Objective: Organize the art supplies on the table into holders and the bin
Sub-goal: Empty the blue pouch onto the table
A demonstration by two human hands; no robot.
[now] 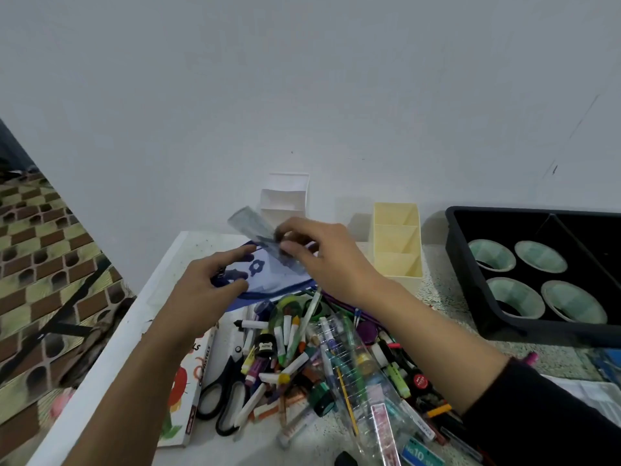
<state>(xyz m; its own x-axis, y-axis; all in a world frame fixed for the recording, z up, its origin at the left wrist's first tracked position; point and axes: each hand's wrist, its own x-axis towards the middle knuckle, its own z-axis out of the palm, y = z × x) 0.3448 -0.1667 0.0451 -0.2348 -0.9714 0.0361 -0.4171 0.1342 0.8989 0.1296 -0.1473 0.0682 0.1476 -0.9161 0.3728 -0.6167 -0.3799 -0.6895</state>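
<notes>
Now underway: emptying a pouch, by the look of it; a flat strip is held just over the pouch, not yet placed anywhere.
Next move: likely carrying the strip back to a holder and tipping it upright so it drops into a slot.
Left hand: fingers and thumb curled round the pouch's left edge, holding it above the counter.
Strip: clear, ruler-like, blurred; tilted, its far end pointing up and left beyond the right fingertips.
Pouch: translucent with blue trim, between the two hands, under the strip.
White holder: against the wall, just behind the strip.
Pile: markers, crayons and scissors heaped on the counter, nearer than both hands.
Right hand: thumb and fingertips pinching the strip's lower part.
Yellow holder: three slots, just right of the right hand.
Bin: black, far right, well apart from the hands, with green cups inside.
</notes>
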